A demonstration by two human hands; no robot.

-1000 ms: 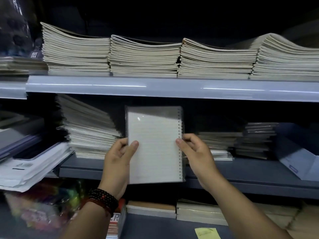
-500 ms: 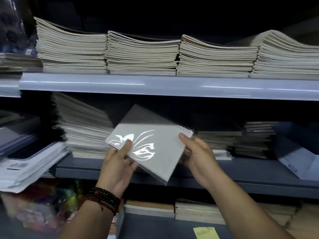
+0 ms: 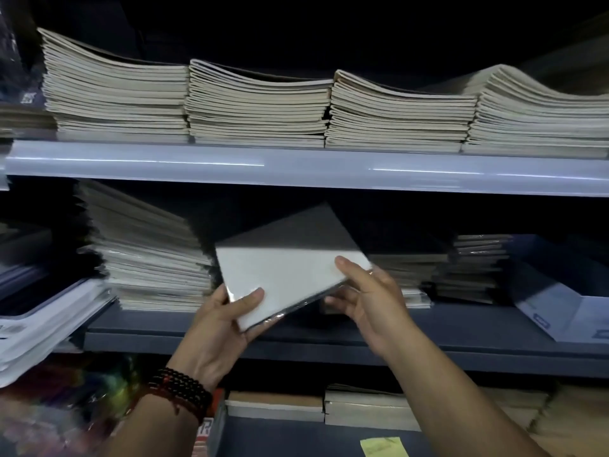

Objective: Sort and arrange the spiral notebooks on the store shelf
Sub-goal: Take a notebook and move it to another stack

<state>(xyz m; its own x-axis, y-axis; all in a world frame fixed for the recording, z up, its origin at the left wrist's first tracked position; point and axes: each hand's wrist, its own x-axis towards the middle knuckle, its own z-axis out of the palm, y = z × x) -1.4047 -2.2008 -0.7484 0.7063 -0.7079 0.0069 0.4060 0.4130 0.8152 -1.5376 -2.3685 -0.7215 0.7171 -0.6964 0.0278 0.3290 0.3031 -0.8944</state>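
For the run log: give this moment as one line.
left hand grips white plastic-wrapped notebook lower corner | right hand pinches its right edge | notebook tilted above grey middle shelf

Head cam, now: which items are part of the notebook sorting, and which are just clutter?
In play: held notebook, left hand, right hand, middle shelf.
Lying about: top-shelf stacks, yellow sticky note, blue box, white papers far left.

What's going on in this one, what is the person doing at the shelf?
A person holds one pale notebook in both hands, tilted, in front of the middle shelf. The left hand grips its near corner, thumb on top; the right hand pinches its right edge. It is not yet set down. A leaning stack stands to its left on that shelf, shorter stacks to its right.
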